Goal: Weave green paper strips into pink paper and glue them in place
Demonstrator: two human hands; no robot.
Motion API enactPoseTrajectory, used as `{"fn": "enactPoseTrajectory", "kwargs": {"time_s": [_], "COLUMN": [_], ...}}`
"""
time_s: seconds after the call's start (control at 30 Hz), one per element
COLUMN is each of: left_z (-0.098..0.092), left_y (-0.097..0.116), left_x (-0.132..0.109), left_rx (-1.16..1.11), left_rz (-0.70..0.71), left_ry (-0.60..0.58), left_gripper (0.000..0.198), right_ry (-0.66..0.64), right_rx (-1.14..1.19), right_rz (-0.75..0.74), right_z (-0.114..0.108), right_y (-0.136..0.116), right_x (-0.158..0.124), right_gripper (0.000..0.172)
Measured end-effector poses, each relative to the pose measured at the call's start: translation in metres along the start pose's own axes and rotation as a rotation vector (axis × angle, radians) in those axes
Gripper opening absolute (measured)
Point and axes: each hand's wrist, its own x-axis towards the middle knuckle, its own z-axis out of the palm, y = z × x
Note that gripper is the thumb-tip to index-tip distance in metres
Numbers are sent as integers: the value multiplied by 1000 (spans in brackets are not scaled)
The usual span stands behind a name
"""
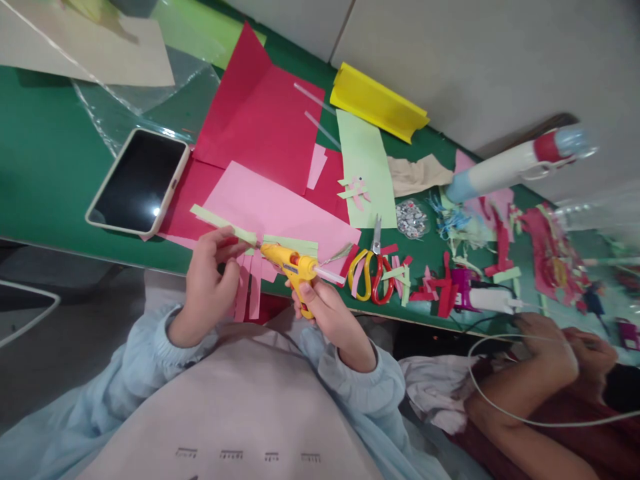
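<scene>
Right hand (325,310), just below frame centre, grasps yellow glue gun (290,259); can't tell if it's squeezing. Gun's long axis slants, nozzle (258,245) pointing left and slightly up, clear glue stick (330,275) out the back toward lower right. Left hand (213,280), left of centre, pinches pale green strip (213,217) at the nozzle. Looks like gluing; next move probably calls for steady strip and nozzle. Pink sheet (285,207) lies beyond.
</scene>
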Motion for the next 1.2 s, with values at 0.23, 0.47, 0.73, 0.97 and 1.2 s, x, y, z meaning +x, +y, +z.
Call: {"fn": "enactPoseTrajectory", "kwargs": {"time_s": [0.23,0.47,0.73,0.97,1.2], "left_z": [-1,-1,-1,0,-1], "left_y": [-3,-2,0,-1,-5], "left_x": [0,1,1,0,0], "left_rx": [-22,-24,-22,-43,-55], "left_rz": [-10,-22,-27,-26,-10], "left_ry": [-5,4,-4,-12,-23], "left_gripper": [43,42,41,40,42], "right_ry": [1,12,12,13,20], "right_rx": [6,22,20,19,18], "right_rz": [-3,-10,-14,-8,-12], "right_z": [0,1,2,1,0], "right_y": [-1,-2,-3,-2,-3], "right_x": [-1,1,4,3,3], "right_gripper": [50,51,53,52,52]}}
